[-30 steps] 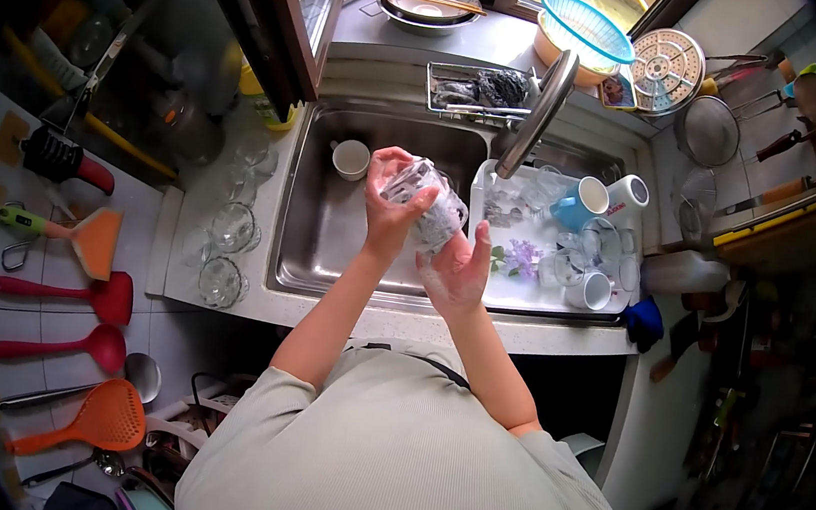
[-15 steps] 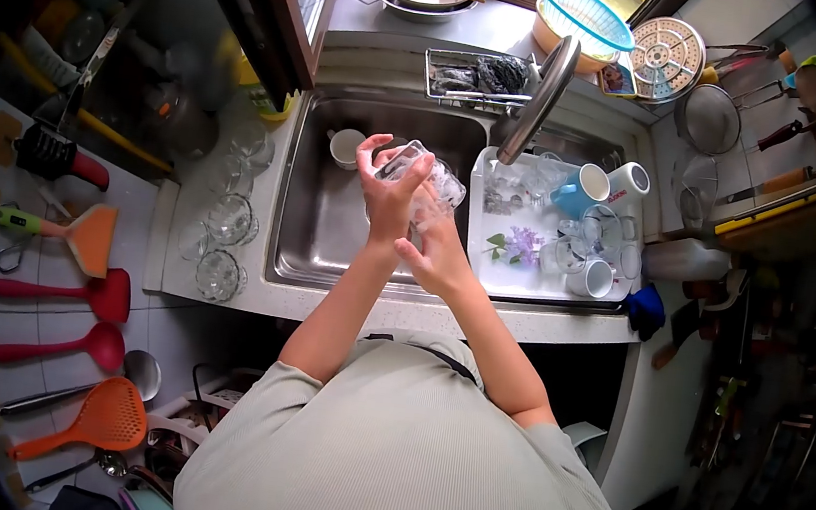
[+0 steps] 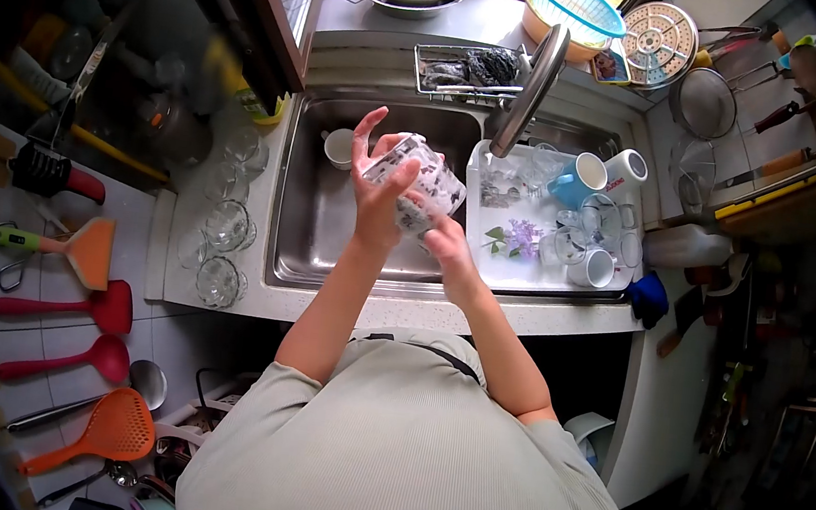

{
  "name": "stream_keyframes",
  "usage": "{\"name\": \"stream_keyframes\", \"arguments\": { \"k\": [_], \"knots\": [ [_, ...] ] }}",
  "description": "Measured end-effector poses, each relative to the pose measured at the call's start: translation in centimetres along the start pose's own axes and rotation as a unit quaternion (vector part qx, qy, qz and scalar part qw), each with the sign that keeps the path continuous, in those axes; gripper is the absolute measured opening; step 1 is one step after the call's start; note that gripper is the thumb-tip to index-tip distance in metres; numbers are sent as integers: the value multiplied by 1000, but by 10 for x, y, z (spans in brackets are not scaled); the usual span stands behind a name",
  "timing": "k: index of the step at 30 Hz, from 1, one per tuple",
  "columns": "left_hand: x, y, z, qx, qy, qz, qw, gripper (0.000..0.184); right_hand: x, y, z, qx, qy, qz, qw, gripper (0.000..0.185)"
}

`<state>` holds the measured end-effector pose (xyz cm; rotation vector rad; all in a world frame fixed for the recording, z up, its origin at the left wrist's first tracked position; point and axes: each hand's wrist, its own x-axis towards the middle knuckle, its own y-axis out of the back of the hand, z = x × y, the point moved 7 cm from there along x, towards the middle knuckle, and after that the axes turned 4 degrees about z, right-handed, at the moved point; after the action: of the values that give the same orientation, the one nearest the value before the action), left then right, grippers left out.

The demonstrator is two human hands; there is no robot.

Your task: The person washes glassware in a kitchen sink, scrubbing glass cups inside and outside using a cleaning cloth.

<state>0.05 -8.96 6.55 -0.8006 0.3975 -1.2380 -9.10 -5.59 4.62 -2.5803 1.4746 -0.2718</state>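
Over the left basin of the steel sink (image 3: 304, 238), my left hand (image 3: 381, 197) is closed around a clear drinking glass (image 3: 439, 186) with dark speckles, coated in white suds. The glass lies tilted, and the left index finger sticks up free of it. My right hand (image 3: 451, 248) is closed at the lower end of the glass, on a foamy grey wad (image 3: 414, 217) that looks like a scrubbing cloth. Its fingertips are partly hidden. A white cup (image 3: 339, 147) sits in the basin beyond my left hand.
A white tray (image 3: 516, 279) on the right holds a blue mug (image 3: 574, 185), a white mug (image 3: 592, 268) and several glasses. More glasses (image 3: 221, 281) stand on the left counter. The faucet (image 3: 532, 93) and a wire rack (image 3: 467, 70) are behind the basin. Utensils hang on both sides.
The glass has turned in my hands and shows more of its speckled side. My right hand has closed in at its lower end. The left index finger has lifted.
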Motion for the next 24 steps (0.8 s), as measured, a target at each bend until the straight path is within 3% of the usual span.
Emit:
{"name": "stream_keyframes", "arguments": {
  "k": [1,3,6,10,14,17,18,19,20,21,22,24],
  "knots": [
    [-1,11,-6,15,33,68,997,70,3,-2,-17,-250,131,-4,959,65],
    [-9,35,-20,44,99,201,974,63,5,-14,-21,-508,193,-52,838,63],
    [-12,44,-23,51,116,229,965,56,8,-8,-1,-532,195,-96,818,61],
    [-17,56,-31,40,168,235,957,54,3,-1,19,-652,274,-92,701,61],
    [-20,72,-45,20,216,252,943,56,4,1,34,-684,231,-89,686,55],
    [-24,81,-47,62,203,244,946,57,-5,-2,46,-556,242,-49,793,55],
    [-24,82,-46,82,191,238,949,57,-2,6,57,-342,155,-40,926,53],
    [-23,83,-44,90,176,234,952,57,-2,15,78,-127,38,-43,990,53],
    [-22,85,-42,99,162,231,954,57,-7,20,102,96,-82,-41,991,53],
    [-22,87,-39,109,150,227,956,57,-12,6,81,272,-150,-43,950,53],
    [-22,81,-34,104,147,223,958,55,-17,-7,60,434,-217,-25,874,53],
    [-20,80,-34,69,130,225,963,54,-14,-5,59,495,-231,-3,838,53]
  ]
}}
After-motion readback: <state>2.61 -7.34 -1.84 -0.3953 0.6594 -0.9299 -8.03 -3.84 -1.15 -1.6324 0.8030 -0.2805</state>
